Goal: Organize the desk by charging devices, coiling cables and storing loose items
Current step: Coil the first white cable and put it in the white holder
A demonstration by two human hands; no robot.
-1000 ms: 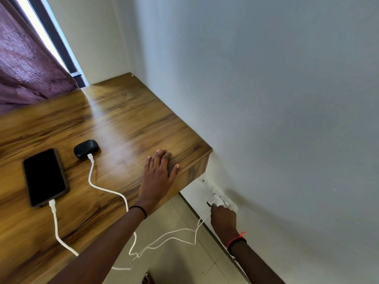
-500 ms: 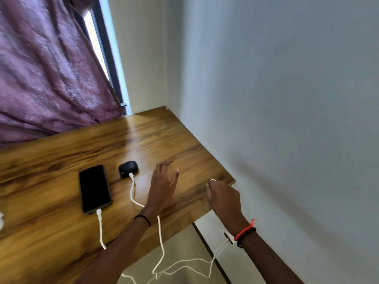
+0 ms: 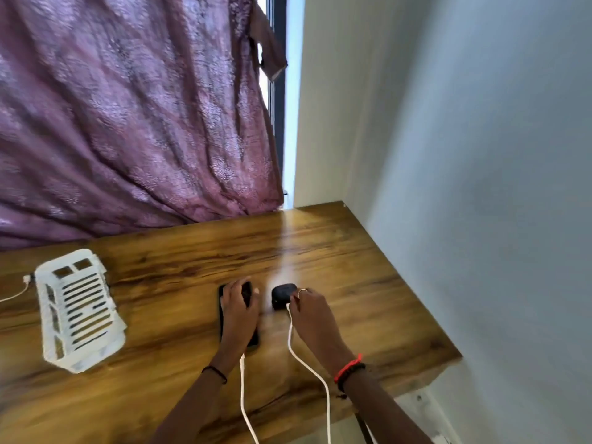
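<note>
Two of three jobs look open, my read.

Far left: a loose white cable [image 3: 16, 293] lies uncoiled on the tabletop [image 3: 368, 267]. Its plug sits just beside the white slotted basket [image 3: 77, 310]. Coiling and storing not yet done.

Centre: phone [image 3: 253, 338] lies flat on the tabletop with the left hand [image 3: 238, 312] laid on top. Its grip looks spread, not clamped, though the hand is blurred. The phone cable [image 3: 243, 392] enters the phone's near end and runs off the front edge.

Just right: black earbud case [image 3: 281, 294]. The right hand [image 3: 312, 315] grip is pinching the case cable [image 3: 309, 366] at its plug, right against the case.

Charging hookup looks about done for both devices. The cables' far ends are out of view, so power is unconfirmed.
</note>
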